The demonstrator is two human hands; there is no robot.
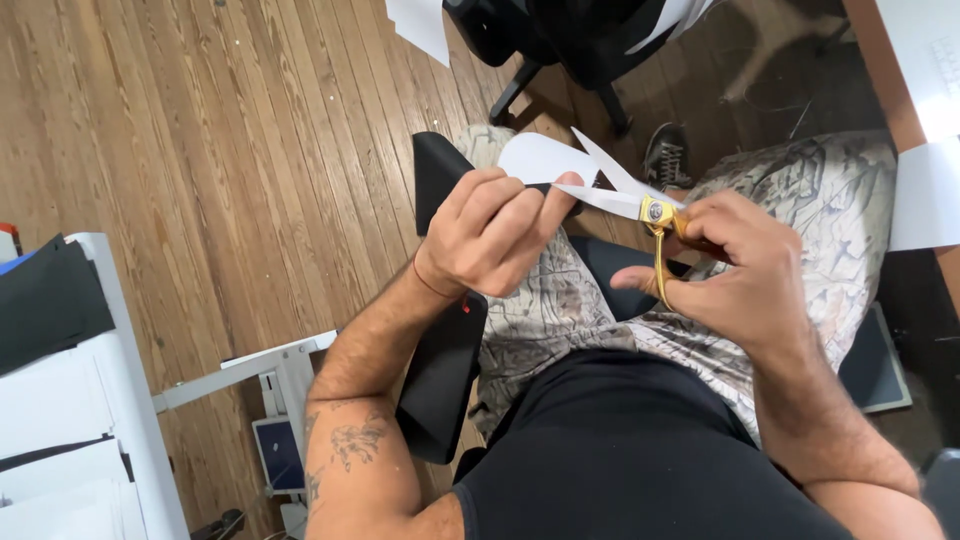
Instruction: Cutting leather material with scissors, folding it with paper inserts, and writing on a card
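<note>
Left hand [492, 232]: grip pinching black sheet [440, 340] with white paper [540, 160].
Right hand [745, 275]: grip closed on gold-handled scissors [625, 200], blades spread at the paper's right edge.

gold-handled scissors [640, 205], black sheet [440, 330], camouflage trousers [560, 300]

Even indoor light, mild edge distortion
</note>
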